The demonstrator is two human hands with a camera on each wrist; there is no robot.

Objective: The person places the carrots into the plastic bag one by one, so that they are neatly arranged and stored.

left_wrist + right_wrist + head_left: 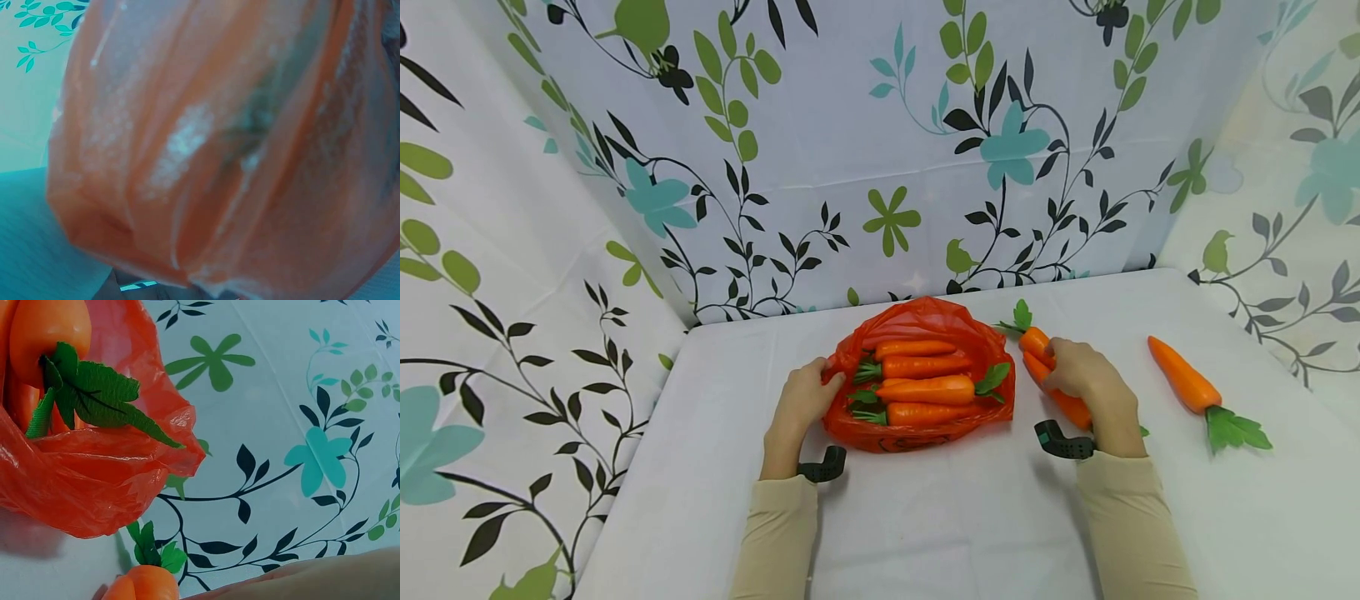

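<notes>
Fingers of right hand (1086, 379) curled round carrot (1051, 375), right of bag (917, 440). Left hand (805, 400) grips bag's left edge. Spare carrot (1183, 377) far right.

A white-covered tabletop (925, 517) is closed in on three sides by a pale floral cloth backdrop (880, 142) (green and teal leaves, black vines, small bird shapes), under soft, even light that casts only faint shadows.
</notes>
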